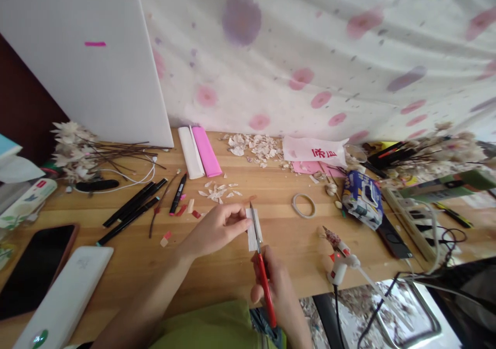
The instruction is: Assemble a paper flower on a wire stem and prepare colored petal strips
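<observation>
My left hand (223, 226) pinches the upper left edge of a small white paper strip (252, 241), thumb and fingers closed on it. My right hand (276, 276) grips red-handled scissors (264, 282), whose blades point away from me and lie along the strip's length. Whether the blades are parted is hard to make out. Beyond my left hand lies a small scatter of white cut petals (219, 192). A larger heap of pale cut pieces (256, 146) sits further back by the curtain.
On the right are a tape roll (304, 205), a hot glue gun (339, 253), a wipes pack (362, 198) and a power strip (411, 225). White and pink crepe paper (206, 153), black markers (134, 204), a phone (36, 266) and dried-looking flowers (73, 150) are on the left.
</observation>
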`<state>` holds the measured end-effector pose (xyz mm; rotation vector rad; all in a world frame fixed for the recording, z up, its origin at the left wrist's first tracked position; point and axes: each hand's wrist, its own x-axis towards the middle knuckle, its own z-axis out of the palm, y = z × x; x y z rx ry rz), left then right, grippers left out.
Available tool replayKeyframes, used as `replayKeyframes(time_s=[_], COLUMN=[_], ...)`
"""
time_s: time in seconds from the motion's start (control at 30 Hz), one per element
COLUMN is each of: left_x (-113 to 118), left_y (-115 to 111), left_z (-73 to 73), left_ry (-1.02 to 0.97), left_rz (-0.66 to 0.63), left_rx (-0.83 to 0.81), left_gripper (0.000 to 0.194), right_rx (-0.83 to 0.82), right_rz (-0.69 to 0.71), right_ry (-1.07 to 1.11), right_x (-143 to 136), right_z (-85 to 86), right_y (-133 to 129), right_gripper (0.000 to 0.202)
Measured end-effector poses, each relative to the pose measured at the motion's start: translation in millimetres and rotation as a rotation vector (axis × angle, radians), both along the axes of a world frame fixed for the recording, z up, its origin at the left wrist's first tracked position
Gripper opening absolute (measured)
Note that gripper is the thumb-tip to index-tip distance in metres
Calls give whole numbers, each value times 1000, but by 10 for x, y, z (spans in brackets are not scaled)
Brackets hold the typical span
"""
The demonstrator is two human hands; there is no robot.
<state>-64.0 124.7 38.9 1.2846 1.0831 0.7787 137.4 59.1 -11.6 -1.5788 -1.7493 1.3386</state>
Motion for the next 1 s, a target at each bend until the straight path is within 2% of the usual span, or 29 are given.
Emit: replayKeyframes(time_s=[0.17,0.27,0.37,0.5,0.6,0.67,0.77,0.87,0.93,1.0], left_x=[36,26,-15,-96,-133,-98,82,334,461,523], left_y=[51,75,70,38,1,-44,-162,-313,-402,-473], left_z=[-187,-357,-514,-657,-698,-683,-621,-591,-622,-686], left_ry=[12,69,172,369,578,750,944,984,986,982], left_rz=[-35,-24,14,37,50,121,241,245,255,278], left_rx=[-33,-64,-83,-99,-123,-116,-65,-18,8,28], left_gripper=[25,27,30,30,27,25,19,10,4,8], right_rx=[21,14,78,146,175,165,160,195,218,258], right_rz=[-9,-7,-62,-253,-360,-349,-299,-261,-220,-183], right_ry=[131,167,124,-202,-420,-503,-551,-570,-571,-562], right_x=[98,279,533,834,980,1042,1087,1095,1100,1114], right_z=[-127,-235,-319,-375,-409,-439,-485,-540,-591,-652], right_y=[-39,-83,-87,10,108,161,215,257,287,317], right_gripper=[86,90,80,49,41,40,41,41,40,39])
